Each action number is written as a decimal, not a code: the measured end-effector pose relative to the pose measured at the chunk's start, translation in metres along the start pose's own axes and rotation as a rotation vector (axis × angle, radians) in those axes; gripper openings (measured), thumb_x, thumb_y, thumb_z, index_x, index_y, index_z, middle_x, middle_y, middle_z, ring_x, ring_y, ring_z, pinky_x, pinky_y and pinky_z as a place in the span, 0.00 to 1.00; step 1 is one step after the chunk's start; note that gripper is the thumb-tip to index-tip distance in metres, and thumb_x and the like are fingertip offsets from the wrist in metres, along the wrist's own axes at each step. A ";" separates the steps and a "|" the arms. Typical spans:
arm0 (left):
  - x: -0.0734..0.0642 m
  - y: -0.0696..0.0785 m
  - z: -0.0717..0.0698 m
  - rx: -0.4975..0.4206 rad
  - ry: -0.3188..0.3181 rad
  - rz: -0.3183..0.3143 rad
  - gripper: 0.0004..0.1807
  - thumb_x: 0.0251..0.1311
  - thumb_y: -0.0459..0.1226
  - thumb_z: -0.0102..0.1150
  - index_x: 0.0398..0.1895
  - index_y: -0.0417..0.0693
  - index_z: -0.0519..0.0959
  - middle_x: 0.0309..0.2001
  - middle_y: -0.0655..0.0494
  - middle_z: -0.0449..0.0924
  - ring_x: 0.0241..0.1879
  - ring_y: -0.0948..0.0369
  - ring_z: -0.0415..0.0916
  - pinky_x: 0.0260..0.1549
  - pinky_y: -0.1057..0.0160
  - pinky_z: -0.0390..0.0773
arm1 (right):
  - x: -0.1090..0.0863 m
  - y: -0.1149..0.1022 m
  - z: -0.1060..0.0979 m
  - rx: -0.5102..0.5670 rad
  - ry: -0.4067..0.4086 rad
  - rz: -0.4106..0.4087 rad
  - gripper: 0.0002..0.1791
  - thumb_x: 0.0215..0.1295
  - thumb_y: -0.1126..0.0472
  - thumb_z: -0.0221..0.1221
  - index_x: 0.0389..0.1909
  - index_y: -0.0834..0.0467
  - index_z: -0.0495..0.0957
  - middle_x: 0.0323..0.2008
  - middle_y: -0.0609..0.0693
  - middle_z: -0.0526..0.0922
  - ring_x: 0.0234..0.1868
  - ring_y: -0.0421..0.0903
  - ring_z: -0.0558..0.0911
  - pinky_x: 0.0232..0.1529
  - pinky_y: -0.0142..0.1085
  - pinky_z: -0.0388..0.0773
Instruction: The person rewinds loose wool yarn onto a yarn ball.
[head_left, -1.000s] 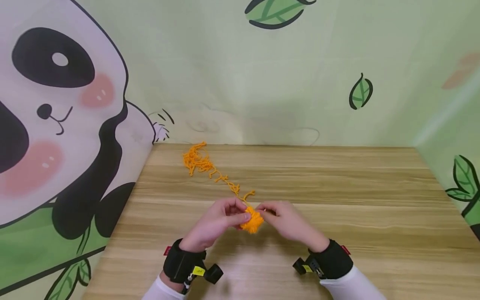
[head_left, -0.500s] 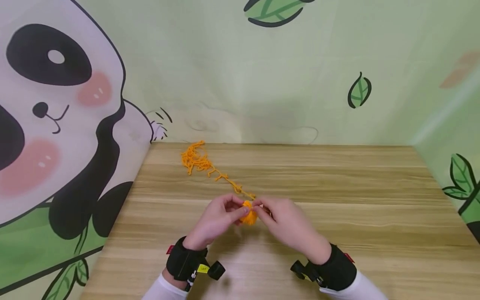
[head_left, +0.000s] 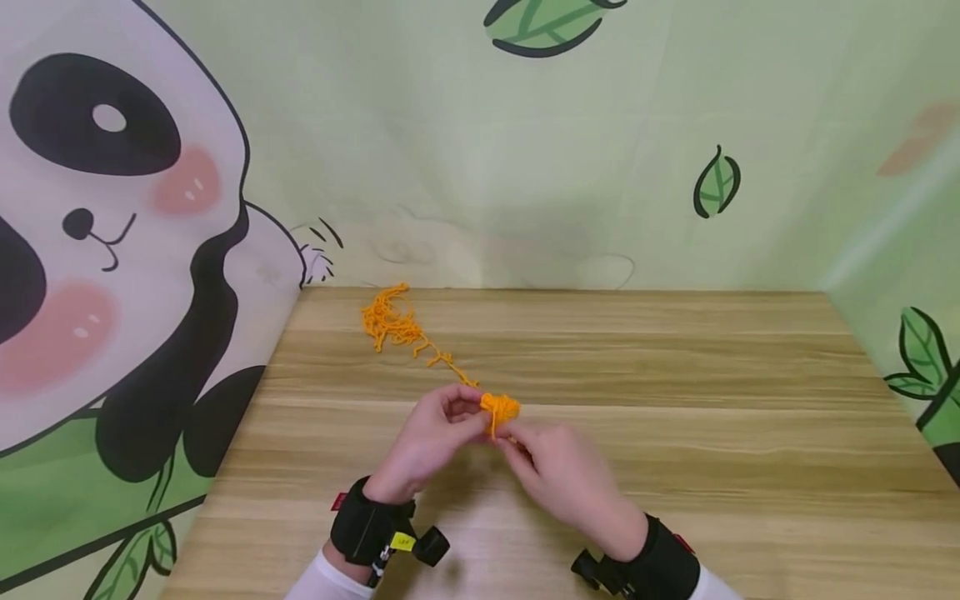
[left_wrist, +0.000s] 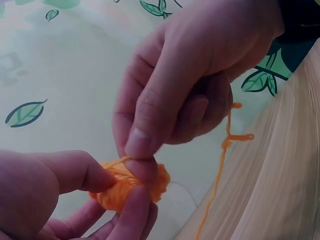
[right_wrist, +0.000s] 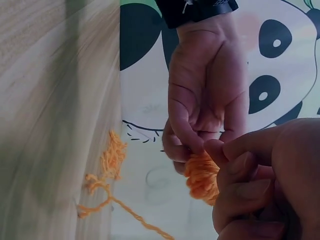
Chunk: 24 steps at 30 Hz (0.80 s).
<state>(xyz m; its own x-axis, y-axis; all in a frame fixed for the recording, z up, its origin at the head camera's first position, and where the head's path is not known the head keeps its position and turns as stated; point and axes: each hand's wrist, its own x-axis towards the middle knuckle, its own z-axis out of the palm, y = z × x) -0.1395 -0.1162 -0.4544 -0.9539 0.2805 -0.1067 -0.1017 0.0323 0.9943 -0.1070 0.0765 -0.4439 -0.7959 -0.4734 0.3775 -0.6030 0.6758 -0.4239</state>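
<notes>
Fingers (head_left: 463,392) of the person's left hand (head_left: 427,442) were curled in, pinching an orange yarn bundle (head_left: 502,407), while the right hand (head_left: 566,471) had thumb and forefinger closed tip to tip on a strand (head_left: 492,425) hanging from it.

Behind everything, a pale green backdrop (head_left: 540,167) filled the upper part of the head view. Below it a wood-grained table (head_left: 712,375) ran across the lower part. A large printed panda (head_left: 202,108) took up the left side, with one leaf (head_left: 543,25) at the top middle and a smaller leaf (head_left: 717,185) in the upper right.

Both arms entered from the bottom edge in white sleeves (head_left: 326,579), each wearing a black wristband; the left wristband (head_left: 367,525) carried a small yellow tag (head_left: 402,542).

Left of centre, by the table's far edge, lay a loose tangle (head_left: 390,321) of orange yarn. A thin knotted trail (head_left: 447,360) ran from it towards the left hand; whether it joined the bundle could not be told. The bundle sat between the hands, just below the middle of the frame.
</notes>
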 end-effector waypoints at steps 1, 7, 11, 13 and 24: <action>0.000 0.000 0.000 -0.010 0.008 -0.003 0.14 0.61 0.29 0.62 0.49 0.35 0.76 0.42 0.42 0.81 0.40 0.50 0.80 0.40 0.60 0.84 | -0.001 0.000 0.001 0.008 -0.003 0.005 0.06 0.67 0.58 0.63 0.40 0.52 0.86 0.27 0.39 0.83 0.22 0.32 0.73 0.23 0.29 0.75; -0.001 0.002 0.003 -0.090 0.040 0.006 0.15 0.63 0.30 0.63 0.51 0.34 0.75 0.43 0.41 0.81 0.41 0.50 0.80 0.43 0.53 0.84 | -0.006 0.004 0.006 0.179 -0.077 0.057 0.05 0.69 0.58 0.61 0.38 0.50 0.86 0.19 0.36 0.73 0.15 0.32 0.63 0.17 0.26 0.59; -0.003 0.004 0.002 -0.134 0.018 0.016 0.16 0.63 0.31 0.63 0.51 0.33 0.74 0.43 0.41 0.82 0.40 0.50 0.80 0.43 0.53 0.83 | -0.006 0.013 0.010 0.378 -0.167 0.124 0.07 0.71 0.57 0.59 0.37 0.49 0.85 0.22 0.40 0.78 0.18 0.33 0.64 0.20 0.27 0.61; -0.004 0.006 0.001 -0.149 -0.002 0.015 0.15 0.63 0.30 0.62 0.51 0.32 0.74 0.43 0.42 0.82 0.40 0.51 0.80 0.45 0.52 0.83 | -0.005 0.020 0.012 0.482 -0.220 0.167 0.08 0.72 0.57 0.58 0.38 0.51 0.86 0.22 0.42 0.79 0.19 0.35 0.64 0.22 0.28 0.62; -0.010 0.007 -0.004 -0.010 -0.246 -0.032 0.14 0.60 0.32 0.65 0.47 0.35 0.78 0.40 0.44 0.83 0.36 0.53 0.79 0.37 0.60 0.82 | 0.004 0.053 0.003 0.592 -0.374 0.224 0.08 0.70 0.65 0.55 0.38 0.57 0.83 0.20 0.43 0.71 0.19 0.37 0.65 0.23 0.29 0.63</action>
<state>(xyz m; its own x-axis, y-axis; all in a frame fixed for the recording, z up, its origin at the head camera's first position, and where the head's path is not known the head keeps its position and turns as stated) -0.1323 -0.1228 -0.4468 -0.8528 0.5046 -0.1342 -0.1345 0.0362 0.9903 -0.1422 0.1082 -0.4671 -0.8049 -0.5925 -0.0312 -0.2682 0.4103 -0.8716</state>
